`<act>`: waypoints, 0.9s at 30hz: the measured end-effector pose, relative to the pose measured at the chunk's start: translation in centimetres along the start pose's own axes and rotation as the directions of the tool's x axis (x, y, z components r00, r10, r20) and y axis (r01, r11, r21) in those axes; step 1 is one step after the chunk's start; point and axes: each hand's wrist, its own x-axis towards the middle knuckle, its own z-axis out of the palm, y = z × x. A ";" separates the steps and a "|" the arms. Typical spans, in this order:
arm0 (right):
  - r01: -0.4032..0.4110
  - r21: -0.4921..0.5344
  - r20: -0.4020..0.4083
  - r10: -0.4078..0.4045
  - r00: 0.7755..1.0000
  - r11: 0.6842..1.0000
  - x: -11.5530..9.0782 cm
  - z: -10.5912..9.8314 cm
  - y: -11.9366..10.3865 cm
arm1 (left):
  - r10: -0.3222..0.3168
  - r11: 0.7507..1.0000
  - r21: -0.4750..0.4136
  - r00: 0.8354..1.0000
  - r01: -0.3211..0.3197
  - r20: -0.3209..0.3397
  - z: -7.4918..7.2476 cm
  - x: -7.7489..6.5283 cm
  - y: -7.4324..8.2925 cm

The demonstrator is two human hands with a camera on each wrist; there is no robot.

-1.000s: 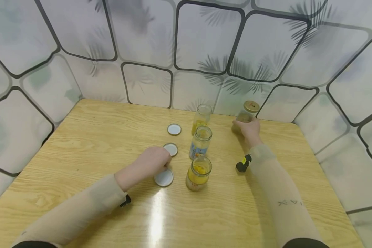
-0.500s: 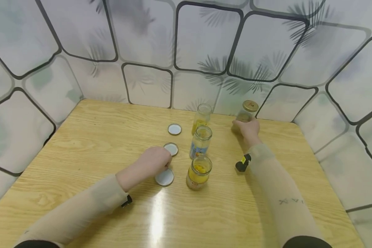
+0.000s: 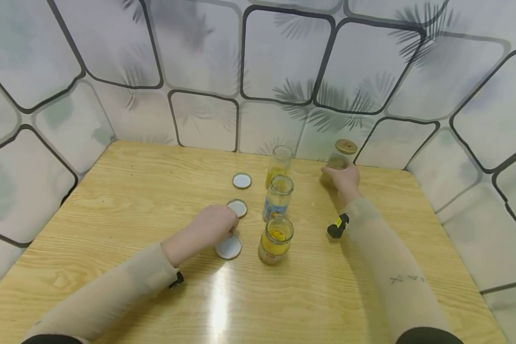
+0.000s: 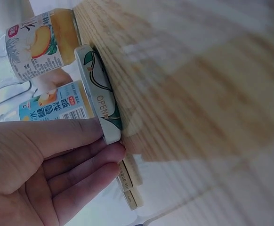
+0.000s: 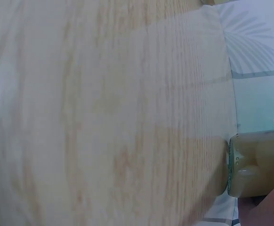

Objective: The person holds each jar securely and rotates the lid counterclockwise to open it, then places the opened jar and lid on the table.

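Note:
My left hand [image 3: 204,227] pinches the edge of a round jar lid [image 3: 228,248] lying with its white inside up on the table. In the left wrist view, thumb and fingertips touch the rim of this white-and-green lid [image 4: 97,89], which is printed OPEN. With my right hand [image 3: 346,181] I grip a glass jar [image 3: 339,160] with a gold lid near the wall; it stands upright on the table, with pale contents in the right wrist view [image 5: 257,165]. Two more lids, one middle [image 3: 237,208] and one far [image 3: 242,180], lie beyond my left hand.
Between my hands, three open glass jars stand in a row: a near one [image 3: 270,255] with yellow fruit, a blue-labelled middle one [image 3: 275,209] and a far one [image 3: 273,179]. Patterned walls [image 3: 206,119] border the wooden table [image 3: 155,191] at the back and sides.

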 end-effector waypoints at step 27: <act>0.161 -0.204 0.034 -0.158 0.987 0.966 -2.7 -0.9 -3.8 | 0.037 0.999 0.009 0.998 -0.037 -0.051 0.4 0.0 -0.1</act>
